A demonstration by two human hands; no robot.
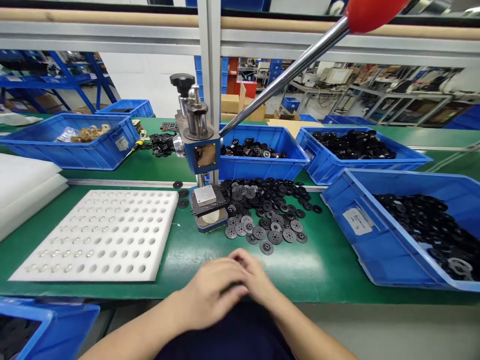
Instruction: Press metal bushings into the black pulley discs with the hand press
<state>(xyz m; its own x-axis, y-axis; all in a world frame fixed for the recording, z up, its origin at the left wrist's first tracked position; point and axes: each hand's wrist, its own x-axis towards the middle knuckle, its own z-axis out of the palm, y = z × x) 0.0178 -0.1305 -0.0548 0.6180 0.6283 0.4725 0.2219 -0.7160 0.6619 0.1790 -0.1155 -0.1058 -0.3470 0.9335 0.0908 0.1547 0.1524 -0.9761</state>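
Our left hand [210, 292] and right hand [258, 282] met, blurred; we couldn't tell whether the fingers [229, 268] pinched anything. At ten o'clock, parts [66, 254] filled, we judged, roughly half the tray [159, 235], three-o'clock holes remaining. Loose discs [267, 205] lay at one o'clock, beside the press [193, 150].

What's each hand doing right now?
Left hand: loosely open, in front of part of the other hand; no held item visible.
Right hand: partly hidden and blurred; open or closed cannot be told.
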